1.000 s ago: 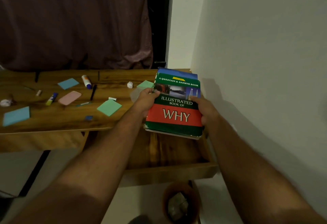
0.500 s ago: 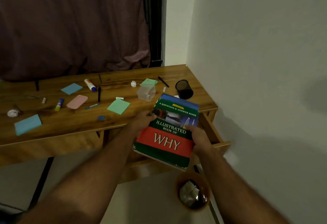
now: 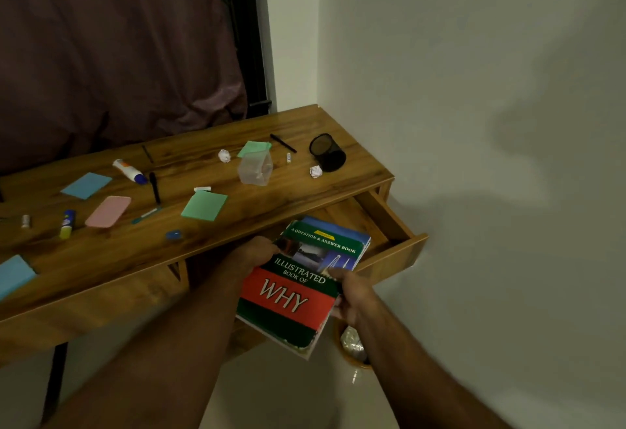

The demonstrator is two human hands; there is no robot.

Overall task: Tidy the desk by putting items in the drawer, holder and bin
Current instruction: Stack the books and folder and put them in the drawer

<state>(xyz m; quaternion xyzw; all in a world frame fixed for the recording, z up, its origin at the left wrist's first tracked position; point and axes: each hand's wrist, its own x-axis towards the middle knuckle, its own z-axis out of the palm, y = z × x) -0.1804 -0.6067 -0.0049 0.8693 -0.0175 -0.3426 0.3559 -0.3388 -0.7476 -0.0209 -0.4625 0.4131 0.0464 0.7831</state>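
A wooden desk (image 3: 271, 222) stands in the corner of a pale-walled room, with a dark curtain (image 3: 111, 49) behind it and its right-hand drawer (image 3: 389, 222) pulled open. You hold a book (image 3: 301, 283) titled "Illustrated Book of Why" tilted over the front of that drawer, its far end above the drawer's inside and its near end hanging out past the drawer front. Your left hand (image 3: 250, 256) grips the book's left edge, thumb on the cover; your right hand (image 3: 352, 293) grips its right edge, fingers curled under. Below the book on the floor sits an orange bin (image 3: 355, 359) with crumpled foil in it. On the desk lie a black mesh holder (image 3: 327, 152) near the right end, a paper ball (image 3: 315, 171) just beside it, a clear plastic container (image 3: 255, 167), green sticky notes (image 3: 204, 205), a pink case (image 3: 108, 211), a glue stick (image 3: 129, 171) and a black pen (image 3: 154, 187).
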